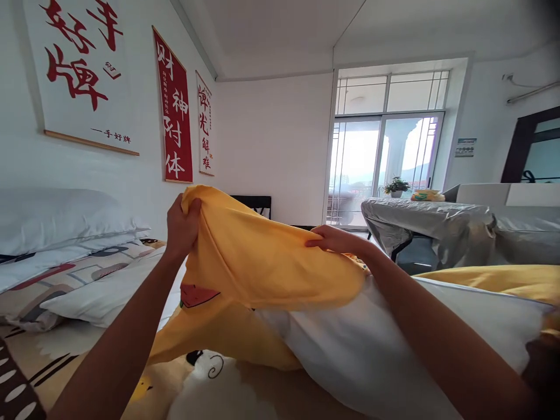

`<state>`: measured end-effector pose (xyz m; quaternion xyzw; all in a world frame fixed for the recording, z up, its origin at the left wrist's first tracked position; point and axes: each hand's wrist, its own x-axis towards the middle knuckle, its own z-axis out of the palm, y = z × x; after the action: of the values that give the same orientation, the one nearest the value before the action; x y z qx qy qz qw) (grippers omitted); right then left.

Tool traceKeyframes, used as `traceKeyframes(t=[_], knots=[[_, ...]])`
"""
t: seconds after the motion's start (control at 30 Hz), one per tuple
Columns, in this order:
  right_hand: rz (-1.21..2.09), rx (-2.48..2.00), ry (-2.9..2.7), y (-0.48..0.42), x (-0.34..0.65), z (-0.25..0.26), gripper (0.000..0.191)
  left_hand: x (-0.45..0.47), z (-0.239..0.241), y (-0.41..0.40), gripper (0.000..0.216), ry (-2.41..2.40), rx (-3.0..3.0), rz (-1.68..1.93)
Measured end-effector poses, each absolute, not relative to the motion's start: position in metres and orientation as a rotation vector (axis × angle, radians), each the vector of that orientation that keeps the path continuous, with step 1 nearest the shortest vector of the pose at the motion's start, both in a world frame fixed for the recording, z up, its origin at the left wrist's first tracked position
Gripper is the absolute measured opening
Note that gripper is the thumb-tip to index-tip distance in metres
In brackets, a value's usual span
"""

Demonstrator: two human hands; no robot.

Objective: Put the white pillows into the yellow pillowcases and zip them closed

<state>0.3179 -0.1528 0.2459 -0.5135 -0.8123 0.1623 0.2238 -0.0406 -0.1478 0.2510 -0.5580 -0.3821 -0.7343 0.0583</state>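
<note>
A yellow pillowcase (262,251) with a red printed patch is stretched between my hands above the bed. My left hand (182,224) is closed around its raised upper left corner. Farther right, my right hand (336,240) pinches the upper edge of the cloth. A white pillow (345,350) lies below and to the right, its upper part covered by the yellow fabric. How far the pillow reaches inside is hidden by the cloth.
Sheep-patterned bedding (219,385) lies beneath. White pillows (65,219) are stacked along the left wall. More yellow cloth (494,280) lies at right. Beyond stand a plastic-covered table (429,219) with a potted plant (396,185) and a dark chair (254,204).
</note>
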Motion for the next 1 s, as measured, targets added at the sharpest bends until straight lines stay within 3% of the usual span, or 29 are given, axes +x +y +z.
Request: traceKeyframes(t=[0.13, 0.23, 0.3, 0.4, 0.5, 0.63, 0.83, 1.0], knots=[[-0.131, -1.414, -2.002, -0.157, 0.322, 0.258, 0.050, -0.055, 0.241, -0.145, 0.045, -1.219, -2.002, -2.610], [-0.511, -1.368, -1.780, -0.169, 0.322, 0.274, 0.047, -0.065, 0.237, -0.152, 0.056, -1.369, -2.142, -2.595], [-0.526, -1.384, -1.805, -0.180, 0.323, 0.279, 0.045, -0.072, 0.236, -0.157, 0.056, -1.437, -2.174, -2.461], [-0.266, -1.452, -2.167, -0.194, 0.328, 0.272, 0.039, -0.085, 0.232, -0.161, 0.049, -1.510, -2.228, -2.240], [-0.082, -1.468, -2.420, -0.197, 0.333, 0.252, 0.034, -0.096, 0.222, -0.154, 0.046, -1.617, -2.084, -2.245], [-0.298, -1.390, -2.071, -0.189, 0.330, 0.233, 0.034, -0.094, 0.204, -0.137, 0.037, -1.647, -1.843, -2.169], [-0.864, -1.282, -1.465, -0.181, 0.333, 0.245, 0.046, -0.079, 0.205, -0.131, 0.030, -1.466, -1.860, -2.146], [-0.582, -1.363, -1.816, -0.185, 0.343, 0.241, 0.052, -0.093, 0.204, -0.132, 0.031, -1.523, -1.731, -1.957]])
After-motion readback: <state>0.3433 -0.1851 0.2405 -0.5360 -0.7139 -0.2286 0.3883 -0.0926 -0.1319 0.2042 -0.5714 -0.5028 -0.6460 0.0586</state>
